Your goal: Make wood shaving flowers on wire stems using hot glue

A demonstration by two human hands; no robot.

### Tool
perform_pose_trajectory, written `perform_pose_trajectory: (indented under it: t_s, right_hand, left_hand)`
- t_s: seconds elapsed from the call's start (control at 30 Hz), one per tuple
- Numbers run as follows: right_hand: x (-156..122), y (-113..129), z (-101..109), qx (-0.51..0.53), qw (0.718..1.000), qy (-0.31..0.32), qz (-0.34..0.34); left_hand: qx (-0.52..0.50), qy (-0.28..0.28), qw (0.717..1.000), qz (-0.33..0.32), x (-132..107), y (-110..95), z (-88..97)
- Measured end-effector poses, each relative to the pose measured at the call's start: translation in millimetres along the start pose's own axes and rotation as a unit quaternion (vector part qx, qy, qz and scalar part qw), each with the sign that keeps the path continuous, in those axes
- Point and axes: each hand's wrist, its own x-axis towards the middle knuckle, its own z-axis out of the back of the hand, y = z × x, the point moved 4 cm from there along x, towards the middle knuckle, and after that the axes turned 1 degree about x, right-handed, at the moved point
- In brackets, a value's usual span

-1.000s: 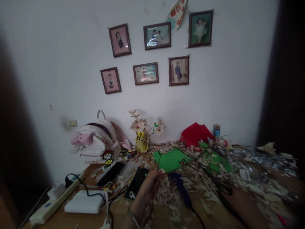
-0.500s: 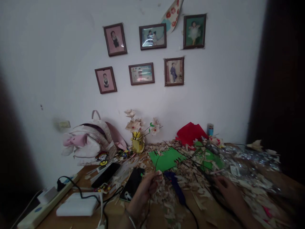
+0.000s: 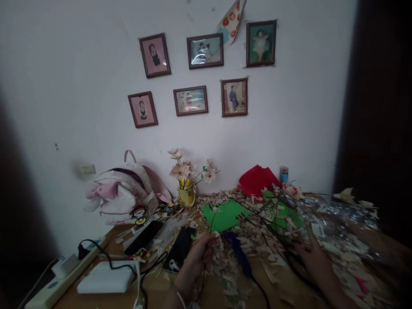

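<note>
My left hand (image 3: 201, 255) is closed around a thin dark twig (image 3: 212, 223), which sticks up past the fingers and runs down below them. A pale scrap shows at its fingertips. My right hand (image 3: 312, 257) is over the scraps at the right with its thumb and fingers apart, and I see nothing held in it. Between the hands a dark blue glue gun (image 3: 240, 255) lies on the table, its black cord trailing to the front edge. A green paper sheet (image 3: 223, 216) lies just beyond the left hand. Pale petal-like scraps (image 3: 267, 246) surround both hands.
A yellow vase (image 3: 186, 195) of pale flowers stands by the wall. Red paper (image 3: 259, 180) and clear plastic wrapping (image 3: 337, 212) lie at the back right. On the left are a backpack (image 3: 120, 189), two phones, a white box (image 3: 104, 277) and a power strip (image 3: 67, 274).
My right hand has shifted slightly right, and its thumb and fingers have spread apart. The left hand keeps its hold on the twig, almost in place. The view has tipped slightly.
</note>
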Motion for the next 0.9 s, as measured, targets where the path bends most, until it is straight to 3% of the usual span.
perform_pose_trajectory:
  t_s: [0.33, 0.63, 0.9]
  right_hand:
    - [-0.2, -0.5, -7.9, 0.046, 0.998, 0.034, -0.03]
    - [-0.1, 1.8, -7.7, 0.026, 0.998, 0.048, -0.038]
    - [3.3, -10.7, -12.1, 0.013, 0.999, 0.041, -0.016]
  left_hand:
    - [-0.004, 0.033, 0.999, -0.003, 6.1, 4.7, 6.8]
    - [-0.013, 0.02, 1.0, 0.006, 3.1, 1.8, 4.1]
    - [-0.013, 0.003, 1.0, 0.014, 2.3, -0.2, 1.9]
